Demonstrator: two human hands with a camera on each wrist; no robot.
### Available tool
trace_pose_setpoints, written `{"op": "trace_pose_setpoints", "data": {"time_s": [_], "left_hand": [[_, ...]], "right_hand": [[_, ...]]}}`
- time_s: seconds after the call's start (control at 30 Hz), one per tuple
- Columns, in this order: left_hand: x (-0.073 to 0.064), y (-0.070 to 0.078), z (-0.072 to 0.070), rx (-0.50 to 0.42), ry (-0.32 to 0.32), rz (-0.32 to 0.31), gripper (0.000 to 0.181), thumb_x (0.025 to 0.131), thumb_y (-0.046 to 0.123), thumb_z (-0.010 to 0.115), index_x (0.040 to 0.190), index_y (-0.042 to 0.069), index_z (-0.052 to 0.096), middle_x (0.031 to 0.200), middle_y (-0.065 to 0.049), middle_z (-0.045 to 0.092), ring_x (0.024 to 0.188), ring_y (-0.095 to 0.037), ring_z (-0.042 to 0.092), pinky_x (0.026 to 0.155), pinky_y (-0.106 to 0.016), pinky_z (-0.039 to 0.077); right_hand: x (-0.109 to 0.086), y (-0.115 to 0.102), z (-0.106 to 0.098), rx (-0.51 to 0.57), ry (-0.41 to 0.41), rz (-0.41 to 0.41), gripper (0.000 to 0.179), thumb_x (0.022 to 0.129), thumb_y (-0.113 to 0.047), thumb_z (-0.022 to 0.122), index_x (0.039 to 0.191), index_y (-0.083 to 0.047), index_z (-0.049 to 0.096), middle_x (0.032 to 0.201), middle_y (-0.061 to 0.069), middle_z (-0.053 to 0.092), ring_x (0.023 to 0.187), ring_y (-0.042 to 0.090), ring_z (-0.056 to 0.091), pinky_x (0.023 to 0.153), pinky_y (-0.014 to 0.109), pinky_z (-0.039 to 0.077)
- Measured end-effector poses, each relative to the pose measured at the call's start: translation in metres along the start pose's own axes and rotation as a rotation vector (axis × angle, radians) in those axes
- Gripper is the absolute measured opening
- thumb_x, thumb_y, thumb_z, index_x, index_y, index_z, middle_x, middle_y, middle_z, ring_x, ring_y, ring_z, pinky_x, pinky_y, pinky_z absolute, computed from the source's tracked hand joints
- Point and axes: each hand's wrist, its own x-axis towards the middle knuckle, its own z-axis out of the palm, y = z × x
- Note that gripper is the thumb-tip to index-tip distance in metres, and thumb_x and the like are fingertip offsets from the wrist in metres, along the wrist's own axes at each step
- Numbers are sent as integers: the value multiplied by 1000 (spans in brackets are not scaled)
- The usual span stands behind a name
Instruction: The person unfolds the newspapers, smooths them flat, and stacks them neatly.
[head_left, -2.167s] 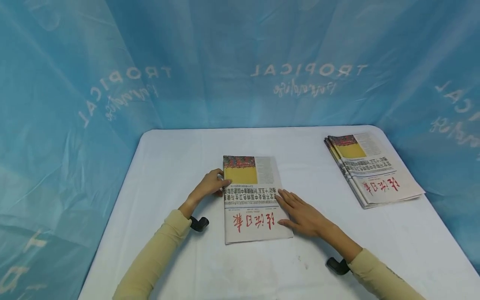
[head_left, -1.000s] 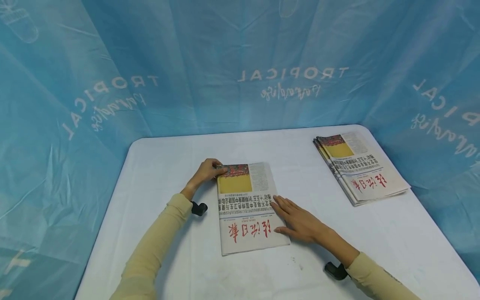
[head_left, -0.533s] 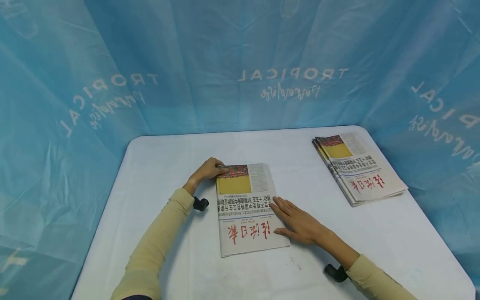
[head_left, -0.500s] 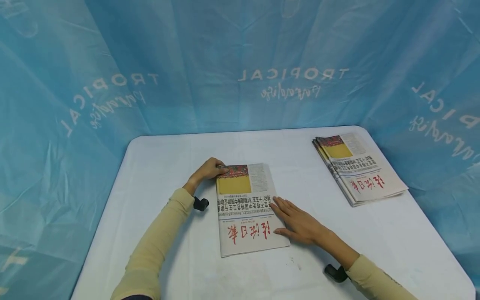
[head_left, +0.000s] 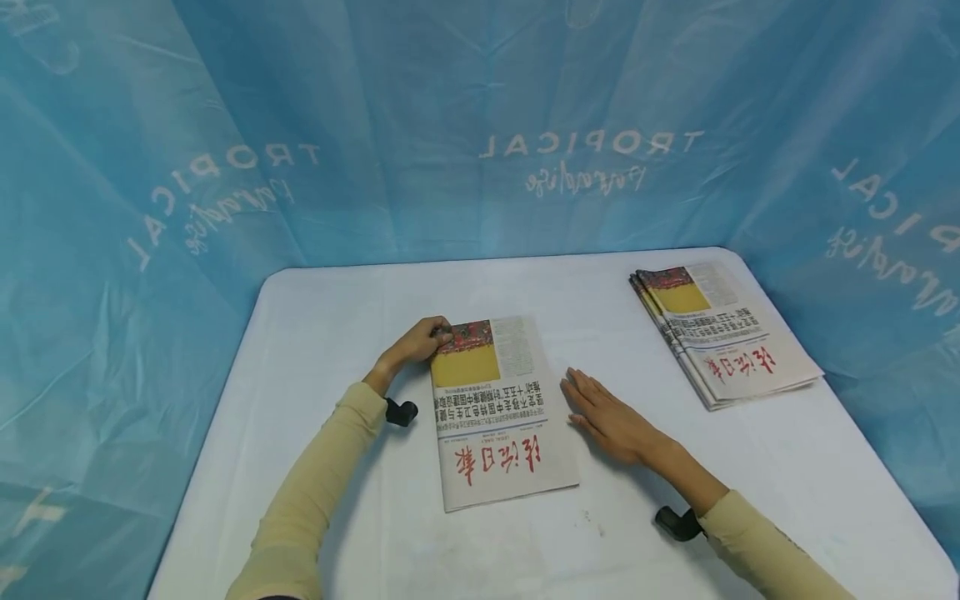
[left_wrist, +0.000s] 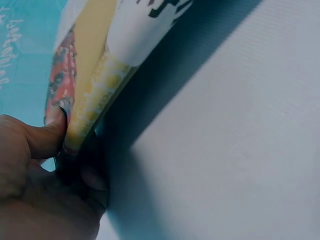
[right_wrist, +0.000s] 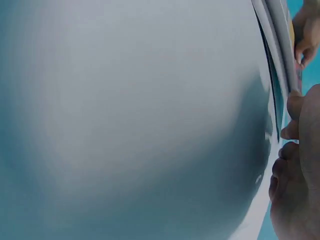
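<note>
A folded newspaper with red title characters lies on the white table in front of me, its print upside down in the head view. My left hand pinches its far left corner. In the left wrist view the thumb presses on top, the fingers are tucked beneath, and the folded edge is raised over the cloth. Beside the newspaper's right edge is my right hand, fingers straight, holding nothing. The right wrist view shows its fingers close to the paper's edge layers.
Several more folded newspapers lie stacked at the table's far right corner. The white tablecloth covers the table. Blue printed curtains hang along the back and both sides. A black wrist camera sits under each wrist.
My left hand has slid up the newspaper's left edge to its far corner. The right hand, earlier flat on the right edge, has moved off to the right of the paper.
</note>
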Motion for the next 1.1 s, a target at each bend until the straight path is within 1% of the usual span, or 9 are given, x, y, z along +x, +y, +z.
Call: {"op": "trace_pose_setpoints", "data": {"time_s": [0.1, 0.27, 0.4, 0.47, 0.63, 0.77, 0.87, 1.0, 1.1], "left_hand": [[-2, -3, 0, -30, 2, 42, 20, 103, 10, 47, 111, -4, 58, 98, -17, 59, 78, -20, 47, 75, -34, 38], [-5, -11, 0, -65, -9, 113, 17, 103, 7, 45, 109, -4, 57, 102, -18, 58, 83, -21, 48, 79, -36, 38], [-8, -15, -1, -90, -14, 127, 17, 104, 7, 44, 109, -3, 57, 100, -17, 58, 82, -21, 48, 80, -37, 38], [-9, -15, -1, -92, -16, 119, 18, 104, 8, 44, 110, -3, 57, 99, -17, 57, 81, -21, 47, 80, -37, 38], [-13, -18, 2, -70, -13, 99, 21, 104, 9, 45, 112, -6, 57, 105, -21, 59, 86, -23, 51, 81, -37, 39], [-17, -20, 6, -65, 1, 89, 21, 103, 8, 45, 113, -7, 57, 105, -21, 59, 87, -24, 51, 80, -38, 40], [-15, -23, 11, -45, 1, 105, 20, 103, 8, 46, 112, -6, 57, 101, -19, 60, 83, -21, 51, 78, -37, 40], [-11, -22, 13, -26, 10, 120, 20, 103, 10, 47, 112, -4, 58, 99, -17, 61, 81, -19, 51, 78, -36, 41], [-11, -20, 11, -22, 26, 110, 21, 103, 10, 48, 112, -4, 59, 101, -18, 62, 83, -21, 53, 80, -38, 42]], "right_hand": [[4, 5, 0, 35, -9, 10, 57, 106, -27, 43, 154, -2, 25, 161, 20, 16, 149, 37, 16, 118, 50, 18], [10, 9, 3, 104, 2, -37, 52, 105, -20, 44, 153, -5, 30, 161, 19, 19, 148, 38, 18, 117, 53, 21], [18, 8, 6, 148, -13, -66, 58, 103, -20, 48, 155, -7, 24, 162, 16, 17, 149, 36, 18, 118, 51, 20], [22, 5, 7, 159, -29, -69, 63, 102, -22, 51, 156, -9, 21, 162, 15, 17, 149, 33, 17, 119, 49, 18], [31, -3, 10, 127, -26, -136, 70, 99, -26, 58, 155, -8, 22, 161, 17, 19, 148, 34, 20, 119, 49, 18], [35, -10, 13, 77, -37, -183, 73, 98, -36, 57, 154, -4, 24, 161, 17, 21, 148, 34, 22, 119, 48, 19], [34, -12, 13, 14, -66, -186, 75, 98, -44, 55, 153, -3, 26, 160, 17, 24, 147, 33, 24, 119, 46, 21], [34, -14, 9, -51, -62, -194, 73, 96, -44, 56, 151, -2, 33, 157, 16, 31, 146, 31, 29, 119, 45, 23], [36, -15, 5, -51, -64, -199, 70, 96, -43, 56, 150, -2, 36, 156, 15, 34, 145, 29, 31, 119, 44, 23]]}}
